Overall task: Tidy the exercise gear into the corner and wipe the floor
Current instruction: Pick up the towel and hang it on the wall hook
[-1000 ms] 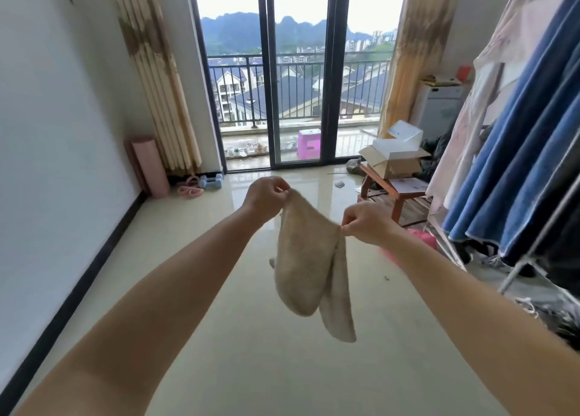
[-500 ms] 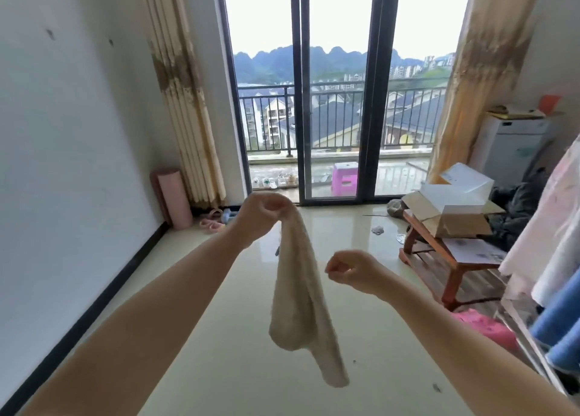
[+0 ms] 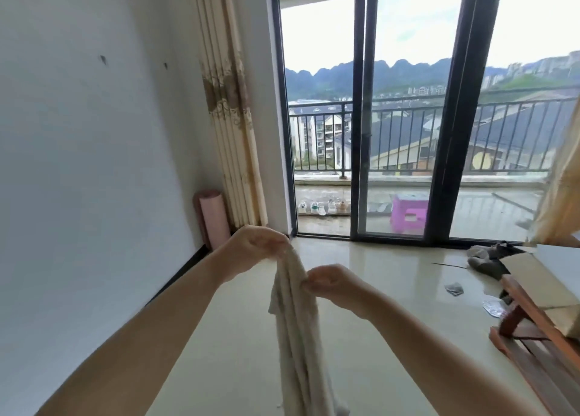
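A beige cloth (image 3: 296, 331) hangs in front of me, bunched and long, over the glossy cream floor (image 3: 392, 290). My left hand (image 3: 255, 247) grips its top end at chest height. My right hand (image 3: 329, 282) pinches the cloth's edge a little lower, just right of the left hand. A rolled pink exercise mat (image 3: 215, 218) stands upright in the far left corner, against the wall and beside the curtain. My left arm hides the floor at the mat's foot.
A black-framed glass sliding door (image 3: 364, 133) faces me, with a purple stool (image 3: 408, 213) on the balcony beyond. A low wooden table (image 3: 533, 318) with a cardboard box stands at the right. Scraps of litter (image 3: 454, 288) and a grey bundle (image 3: 483, 258) lie on the floor.
My right hand let go of the cloth half a second ago and now pinches it again lower down. I have moved closer to the door and turned left.
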